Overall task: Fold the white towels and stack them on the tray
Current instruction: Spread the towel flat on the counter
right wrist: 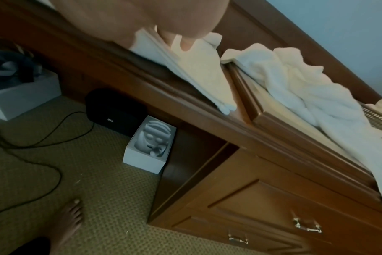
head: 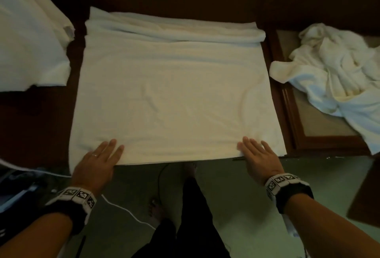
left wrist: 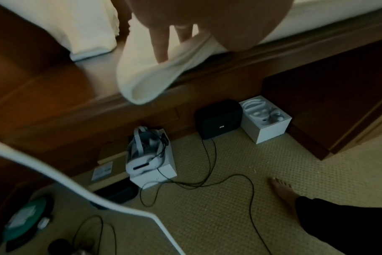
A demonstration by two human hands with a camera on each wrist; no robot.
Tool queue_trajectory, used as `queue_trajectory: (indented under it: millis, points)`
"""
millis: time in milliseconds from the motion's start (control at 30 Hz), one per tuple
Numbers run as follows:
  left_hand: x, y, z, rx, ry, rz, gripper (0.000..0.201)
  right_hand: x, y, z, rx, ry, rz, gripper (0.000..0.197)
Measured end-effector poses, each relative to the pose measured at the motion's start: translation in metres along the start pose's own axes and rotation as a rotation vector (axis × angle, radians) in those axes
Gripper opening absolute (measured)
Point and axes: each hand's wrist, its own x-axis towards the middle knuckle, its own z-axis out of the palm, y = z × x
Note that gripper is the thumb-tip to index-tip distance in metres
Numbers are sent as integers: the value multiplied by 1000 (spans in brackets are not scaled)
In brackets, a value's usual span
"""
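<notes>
White towel [head: 174, 97] is spread on dark wood desk [head: 37, 118], near edge pressed by left hand [head: 98, 161] & right hand [head: 259, 159], fingers flat, nothing gripped. Crumpled towel [head: 337, 72] is draped over tray [head: 292, 113] at right.

Not much to read here, honestly. The only lettering is a tiny pale mark on the front of the black case [left wrist: 218, 119] sitting on the floor under the counter, but it's too small and blurry to make out. The wristbands [head: 281, 181] carry black-and-white square code patterns, no letters or numbers. There's a pale sheet [left wrist: 103, 170] on the floor with print too blurred to read.
</notes>
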Motion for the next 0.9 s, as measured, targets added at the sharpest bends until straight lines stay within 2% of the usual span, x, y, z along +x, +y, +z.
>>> queue_trajectory:
  millis: [67, 133, 200, 300, 467, 500, 533, 633, 800, 900]
  points:
    - [3, -3, -7, 16, -33, -3, 91, 9, 3, -10, 2, -91, 68, 52]
    - [8, -4, -16, 34, -84, -42, 92, 19, 5, -26, -14, -209, 158, 56]
    - [9, -5, -21, -6, -47, -104, 91, 26, 6, -41, -6, -312, 218, 52]
    - [7, -5, -34, -12, -201, -154, 73, 31, 5, -62, -38, -491, 261, 40]
    - [5, -21, -57, -60, -341, -171, 35, 28, 6, -91, -16, -692, 315, 16]
    - [6, -24, -61, -76, -380, -175, 28, 26, 6, -94, -4, -704, 318, 12]
    - [9, -26, -63, -105, -414, -183, 25, 26, 6, -97, 11, -706, 329, 15]
    - [19, -34, -67, -184, -450, -222, 30, 31, 10, -103, 64, -665, 342, 27]
    - [56, -53, -89, -264, -310, -261, 37, 62, 26, -122, 51, -547, 339, 18]
    - [83, -58, -118, -310, -230, -261, 28, 89, 43, -134, 49, -489, 347, 16]
